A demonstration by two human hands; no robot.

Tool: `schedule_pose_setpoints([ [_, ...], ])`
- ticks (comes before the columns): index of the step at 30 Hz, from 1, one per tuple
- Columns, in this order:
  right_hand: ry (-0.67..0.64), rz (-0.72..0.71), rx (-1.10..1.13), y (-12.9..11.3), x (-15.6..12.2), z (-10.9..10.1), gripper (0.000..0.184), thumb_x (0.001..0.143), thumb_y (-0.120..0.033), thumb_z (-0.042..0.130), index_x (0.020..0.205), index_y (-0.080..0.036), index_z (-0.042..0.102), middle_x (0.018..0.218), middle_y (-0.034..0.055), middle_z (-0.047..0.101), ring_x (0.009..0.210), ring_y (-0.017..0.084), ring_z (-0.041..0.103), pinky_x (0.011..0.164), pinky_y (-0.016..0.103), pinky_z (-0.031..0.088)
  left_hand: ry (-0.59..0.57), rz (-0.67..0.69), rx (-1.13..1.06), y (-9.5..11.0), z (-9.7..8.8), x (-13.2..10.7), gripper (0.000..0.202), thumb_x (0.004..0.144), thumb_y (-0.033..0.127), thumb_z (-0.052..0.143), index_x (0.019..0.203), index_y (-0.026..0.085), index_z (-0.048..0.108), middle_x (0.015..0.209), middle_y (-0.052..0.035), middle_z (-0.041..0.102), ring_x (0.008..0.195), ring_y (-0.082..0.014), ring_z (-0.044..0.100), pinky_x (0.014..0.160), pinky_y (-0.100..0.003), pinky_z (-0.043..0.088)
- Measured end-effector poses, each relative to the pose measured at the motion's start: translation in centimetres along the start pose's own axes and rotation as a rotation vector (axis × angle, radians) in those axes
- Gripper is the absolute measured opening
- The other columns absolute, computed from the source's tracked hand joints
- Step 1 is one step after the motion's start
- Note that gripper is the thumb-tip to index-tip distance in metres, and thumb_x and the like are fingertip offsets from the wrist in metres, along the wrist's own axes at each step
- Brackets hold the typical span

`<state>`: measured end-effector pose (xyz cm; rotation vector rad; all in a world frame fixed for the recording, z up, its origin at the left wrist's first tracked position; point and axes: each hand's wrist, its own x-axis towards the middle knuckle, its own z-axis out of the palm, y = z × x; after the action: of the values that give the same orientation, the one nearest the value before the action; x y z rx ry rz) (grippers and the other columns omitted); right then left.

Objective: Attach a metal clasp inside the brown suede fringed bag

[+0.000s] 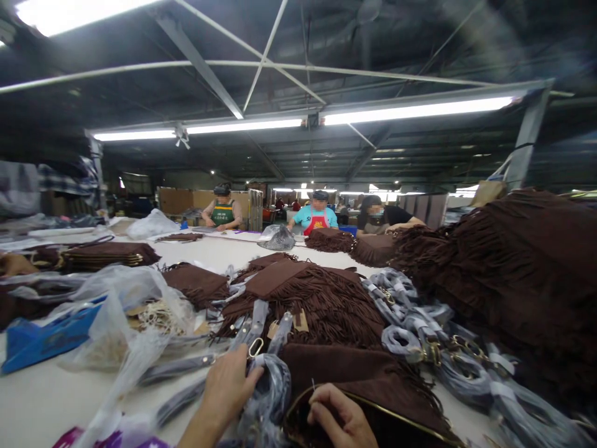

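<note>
My left hand (227,389) is at the bottom centre, fingers closed round a bundle of grey wrapped straps (270,389) with a metal clasp (255,347) at its tip. My right hand (340,418) is just right of it, fingers curled on the open rim of a brown suede fringed bag (373,379) that lies in front of me. More brown fringed bags (321,298) lie piled behind it on the white table (37,398).
A heap of grey wrapped straps (420,330) lies to the right, beside a tall stack of brown fringed bags (522,274). Clear plastic bags (125,311) and a blue tray (41,339) sit at left. Three people (317,214) work at the table's far end.
</note>
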<state>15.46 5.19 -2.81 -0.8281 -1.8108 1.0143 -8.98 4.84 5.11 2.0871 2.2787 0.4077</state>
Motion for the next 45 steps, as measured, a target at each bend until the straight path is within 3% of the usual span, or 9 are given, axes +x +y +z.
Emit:
schedule_pose_setpoints([
  [4,0.005,-0.009,0.037,0.5,0.2,0.1,0.036,0.093,-0.052,0.051,0.079,-0.020,0.056,0.075,0.0021,0.061,0.074,0.018,0.055,0.072,0.028,0.042,0.038,0.004,-0.072,0.8,1.5,0.2,0.013,0.079,0.018,0.053,0.092,0.019,0.053,0.094,-0.0091,0.068,0.095,-0.0276,0.065,0.077,-0.033,0.042],
  [11,-0.021,-0.003,0.170,-0.1,0.5,-0.3,0.042,0.090,-0.059,0.054,0.078,-0.019,0.055,0.072,0.0015,0.059,0.071,0.016,0.052,0.070,0.027,0.041,0.397,0.245,-0.616,1.5,-0.1,1.7,0.033,0.072,0.009,0.048,0.103,0.020,0.053,0.093,-0.0030,0.067,0.087,-0.0194,0.063,0.081,-0.029,0.046],
  [14,-0.013,-0.001,0.218,-0.5,0.5,-0.3,0.046,0.087,-0.064,0.055,0.078,-0.019,0.054,0.069,0.0009,0.058,0.067,0.015,0.050,0.067,0.026,0.040,0.576,0.312,-0.511,2.1,0.0,2.0,0.050,0.069,0.005,0.045,0.114,0.021,0.058,0.104,-0.0048,0.069,0.095,-0.0229,0.061,0.087,-0.036,0.045],
  [17,0.017,0.006,0.225,-0.9,0.3,-0.1,0.047,0.085,-0.065,0.057,0.077,-0.019,0.053,0.066,0.0006,0.057,0.063,0.014,0.049,0.063,0.025,0.039,0.631,0.394,-0.374,2.9,1.5,2.1,0.064,0.066,0.001,0.042,0.124,0.021,0.060,0.107,-0.0060,0.069,0.096,-0.0252,0.060,0.088,-0.040,0.044],
  [23,0.068,0.047,0.193,-2.2,0.0,0.4,0.034,0.087,-0.049,0.057,0.073,-0.019,0.052,0.064,0.0005,0.056,0.062,0.015,0.051,0.062,0.024,0.041,0.593,0.446,-0.430,4.5,3.8,1.3,0.062,0.066,0.004,0.041,0.121,0.020,0.064,0.099,-0.0077,0.069,0.091,-0.0253,0.060,0.082,-0.040,0.044],
  [27,0.089,0.067,0.191,-2.7,0.1,0.4,0.028,0.086,-0.042,0.057,0.072,-0.019,0.051,0.064,0.0003,0.056,0.062,0.015,0.051,0.062,0.024,0.041,0.459,0.497,-0.489,4.8,3.9,0.5,0.055,0.065,0.009,0.044,0.114,0.019,0.068,0.091,-0.0085,0.067,0.087,-0.0256,0.059,0.079,-0.039,0.045],
  [33,0.114,0.090,0.192,-3.2,0.0,0.7,0.025,0.085,-0.039,0.056,0.070,-0.019,0.051,0.062,-0.0006,0.054,0.060,0.014,0.049,0.060,0.024,0.039,0.337,0.561,-0.549,4.6,2.9,-0.5,0.048,0.076,0.023,0.052,0.123,0.019,0.063,0.104,-0.0109,0.065,0.099,-0.0284,0.056,0.089,-0.044,0.044],
  [39,0.131,0.095,0.160,-3.1,0.0,0.7,0.028,0.084,-0.042,0.056,0.069,-0.019,0.051,0.061,-0.0010,0.053,0.060,0.014,0.049,0.061,0.025,0.039,0.228,0.334,-0.668,5.4,1.6,-0.7,0.023,0.080,0.032,0.052,0.092,0.019,0.065,0.092,-0.0072,0.065,0.092,-0.0262,0.059,0.085,-0.041,0.045],
  [45,0.114,0.087,0.149,-3.1,0.0,0.6,0.029,0.085,-0.044,0.056,0.070,-0.019,0.052,0.061,-0.0003,0.054,0.061,0.015,0.051,0.062,0.025,0.041,0.215,0.375,-0.738,6.3,1.8,-0.4,0.031,0.091,0.045,0.046,0.088,0.020,0.066,0.090,-0.0058,0.068,0.091,-0.0237,0.061,0.085,-0.036,0.046],
])
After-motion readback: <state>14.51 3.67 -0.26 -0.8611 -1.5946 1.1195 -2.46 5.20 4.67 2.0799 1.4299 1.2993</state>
